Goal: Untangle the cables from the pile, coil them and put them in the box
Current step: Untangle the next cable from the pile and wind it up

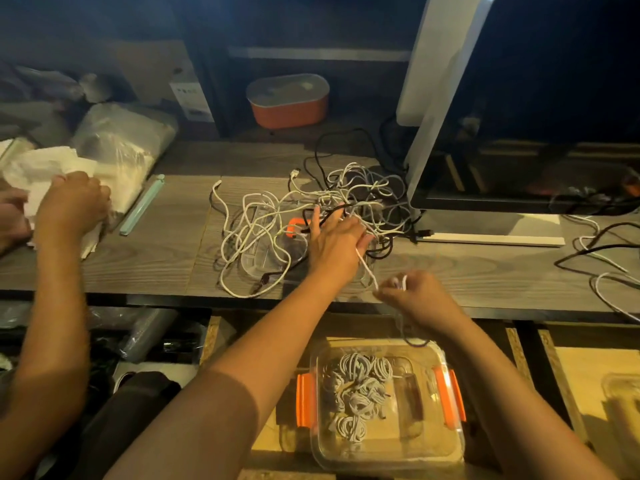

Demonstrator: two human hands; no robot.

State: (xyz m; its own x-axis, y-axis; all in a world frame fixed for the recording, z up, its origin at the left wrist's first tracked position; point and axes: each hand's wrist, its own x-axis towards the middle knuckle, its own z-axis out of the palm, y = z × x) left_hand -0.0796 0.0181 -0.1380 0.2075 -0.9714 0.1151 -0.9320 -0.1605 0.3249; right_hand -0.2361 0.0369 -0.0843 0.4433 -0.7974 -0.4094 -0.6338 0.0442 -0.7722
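Note:
A tangled pile of white and black cables [311,209] lies on the wooden desk [156,244], partly on a clear lid with an orange clip [294,227]. My left hand [334,242] reaches into the pile's right side and grips a white cable [367,268]. That cable runs taut to my right hand [414,299], which pinches its coiled end near the desk's front edge. Below the desk, a clear box with orange latches [433,441] stands open, holding several coiled grey-white cables [356,393].
Another person's hand [71,206] rests on white paper at the left, beside plastic bags [121,140] and a teal bar [142,206]. A monitor [536,116] stands at the right, with loose cables [602,258] beyond it. An orange container [289,109] sits on the back shelf.

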